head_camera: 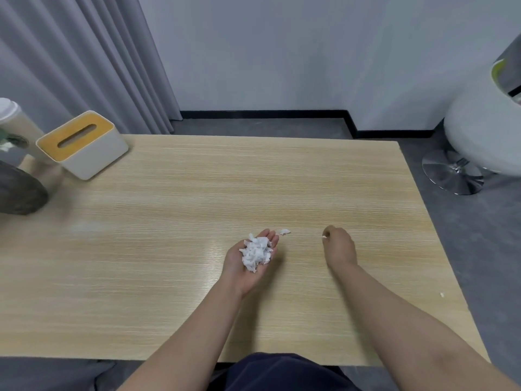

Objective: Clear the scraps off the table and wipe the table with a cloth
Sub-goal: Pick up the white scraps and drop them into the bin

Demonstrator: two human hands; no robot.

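My left hand lies palm up over the light wooden table, fingers nearly straight, carrying a heap of white paper scraps. One loose white scrap lies on the table just past its fingertips. To the right, my right hand hovers knuckles up with curled fingers and pinches a tiny white scrap at its fingertips. No cloth is in view.
A white tissue box with a yellow lid stands at the table's far left corner, beside a dark round object and a pale cylinder. A white swivel chair stands right of the table. A small white bit lies on the grey floor.
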